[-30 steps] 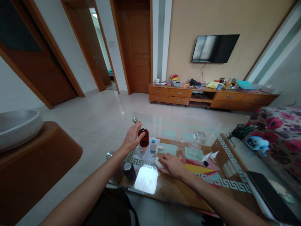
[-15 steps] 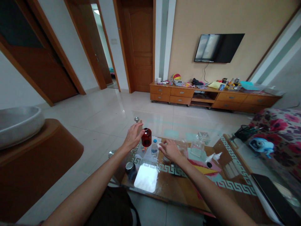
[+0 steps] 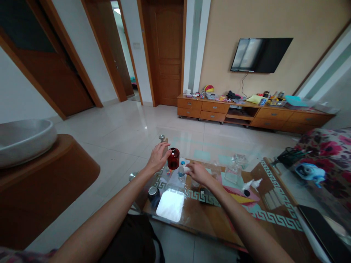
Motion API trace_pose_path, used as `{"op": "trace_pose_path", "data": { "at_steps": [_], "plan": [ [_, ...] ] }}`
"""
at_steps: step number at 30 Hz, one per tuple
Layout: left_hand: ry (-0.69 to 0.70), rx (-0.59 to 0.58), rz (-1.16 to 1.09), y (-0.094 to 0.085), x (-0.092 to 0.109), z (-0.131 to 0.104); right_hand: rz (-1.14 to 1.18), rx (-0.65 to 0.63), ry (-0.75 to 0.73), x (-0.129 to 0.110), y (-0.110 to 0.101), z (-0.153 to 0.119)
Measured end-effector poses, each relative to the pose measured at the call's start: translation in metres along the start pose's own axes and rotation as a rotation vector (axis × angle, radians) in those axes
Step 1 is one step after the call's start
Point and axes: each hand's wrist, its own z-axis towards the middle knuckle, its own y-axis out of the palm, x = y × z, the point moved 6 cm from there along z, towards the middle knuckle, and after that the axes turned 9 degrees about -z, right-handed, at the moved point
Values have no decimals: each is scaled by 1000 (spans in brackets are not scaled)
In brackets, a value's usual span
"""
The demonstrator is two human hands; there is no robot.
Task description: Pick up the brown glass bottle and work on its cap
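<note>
My left hand (image 3: 159, 157) is at the left side of a dark red, see-through bottle (image 3: 173, 160), thumb against its near side and fingers partly hidden behind it. The bottle is upright, with an open-looking neck. My right hand (image 3: 197, 173) is closed in a pinch on a small white piece (image 3: 186, 169), whose kind I cannot make out. Just left of that piece stands a small clear bottle (image 3: 181, 172) with a blue cap. Farther right on the glass table (image 3: 214, 219) lie white pump nozzles (image 3: 251, 184) by a small black cap (image 3: 246, 193).
A dark can (image 3: 154, 197) stands at the table's near left, beside a bright white reflective square (image 3: 170, 205). A clear container (image 3: 232, 174) sits at the back right. A black tablet-like slab (image 3: 323, 230) lies at the right edge. Beyond is a low wooden cabinet (image 3: 214, 116).
My right hand's fingers have closed more onto the white piece beside the small bottle. My left hand and the red bottle keep their places; the whole view has shifted slightly.
</note>
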Motion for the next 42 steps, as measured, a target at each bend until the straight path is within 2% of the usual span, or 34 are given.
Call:
{"op": "trace_pose_path", "data": {
  "at_steps": [3, 6, 13, 18, 21, 24, 27, 29, 35, 40, 42],
  "plan": [
    [1, -4, -7, 0, 2, 1, -25, 16, -94, -24, 0, 2],
    [-1, -6, -1, 2, 4, 2, -109, 2, -87, -38, 4, -1],
    [-7, -14, -1, 5, 1, 0, -97, 53, -54, -52, 7, -32],
    [11, -16, 0, 6, 3, 0, -154, 53, 43, -62, 11, -35],
    [5, -17, 5, 5, 4, 0, -182, 34, -8, -69, 15, -40],
    [-1, -16, -1, 2, 3, -1, -179, 35, -106, -69, 16, -56],
    [-12, -16, -3, 0, 0, -3, -186, 33, -179, -58, 15, -73],
    [-21, -16, -3, -1, -3, -3, -210, 14, -171, -41, 13, -78],
    [-41, -18, -10, -3, -7, -4, -281, 3, 62, 26, -1, -83],
    [-33, -31, -37, -2, -8, -3, -255, -23, 41, 54, -3, -116],
    [-29, -38, -39, -1, -8, -3, -269, -18, 119, 69, -4, -129]
  ]
}}
